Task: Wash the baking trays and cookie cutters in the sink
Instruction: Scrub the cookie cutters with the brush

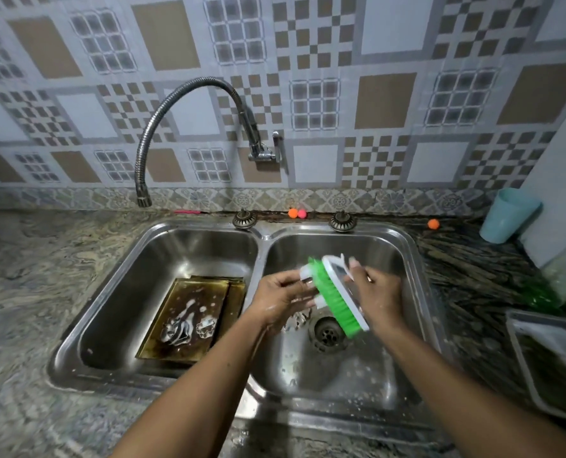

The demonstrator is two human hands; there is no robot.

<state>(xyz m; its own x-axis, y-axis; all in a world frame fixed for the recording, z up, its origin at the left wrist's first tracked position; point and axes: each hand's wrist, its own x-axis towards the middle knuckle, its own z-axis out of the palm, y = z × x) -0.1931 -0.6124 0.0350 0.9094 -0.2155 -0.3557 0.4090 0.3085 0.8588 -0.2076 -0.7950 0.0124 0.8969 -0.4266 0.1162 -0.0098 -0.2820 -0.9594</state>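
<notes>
Two basins form the sink point(258, 269): the left holds the stacked, soapy baking trays point(189, 302) with two cookie cutters point(205, 327) lying on top. Over the right drain point(328, 332), presumably so suds fall clear, the right hand point(379, 294) clamps a green brush point(336, 294), bristles turned toward the left hand point(283, 300), which pinches a small white piece point(305, 272), probably another cutter.

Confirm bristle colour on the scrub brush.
The brush has bright green bristles and a white back. Head view.
</notes>
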